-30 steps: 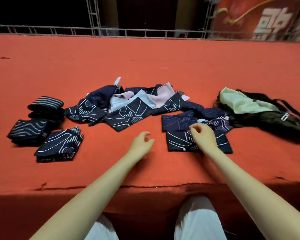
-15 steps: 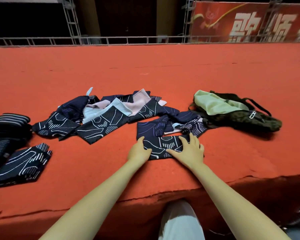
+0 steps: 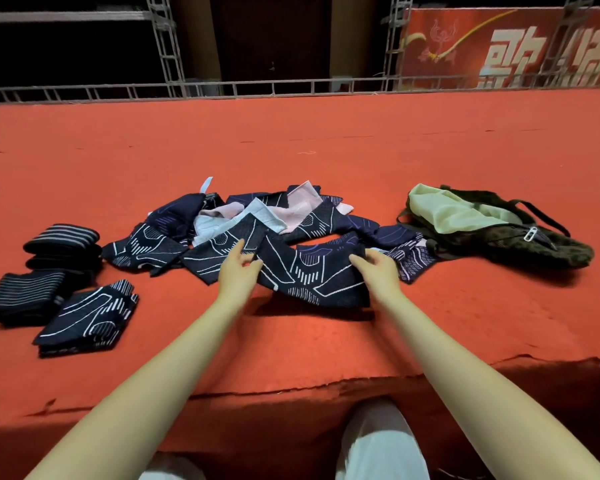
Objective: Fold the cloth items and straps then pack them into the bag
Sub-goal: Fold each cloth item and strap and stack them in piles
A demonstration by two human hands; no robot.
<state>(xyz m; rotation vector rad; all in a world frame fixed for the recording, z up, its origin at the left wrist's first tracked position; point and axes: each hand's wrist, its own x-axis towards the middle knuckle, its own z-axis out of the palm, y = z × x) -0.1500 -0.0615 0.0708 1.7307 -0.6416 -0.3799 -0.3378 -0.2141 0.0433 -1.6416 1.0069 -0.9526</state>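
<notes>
Lifting now, cloth (image 3: pixel 312 271) off carpet (image 3: pixel 326 150)

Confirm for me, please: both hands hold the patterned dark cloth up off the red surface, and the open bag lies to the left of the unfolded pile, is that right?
Not quite: in the head view the open bag lies to the right of the unfolded pile; the folded stacks are on the left. The left hand and right hand do hold the patterned dark cloth up.

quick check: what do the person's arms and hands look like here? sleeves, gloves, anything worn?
Both forearms are bare up to the frame edge: no sleeves show. The left hand and right hand wear no gloves, and no rings, watch or bands can be made out. Below the arms, light, whitish trousers cover the knees.
</notes>
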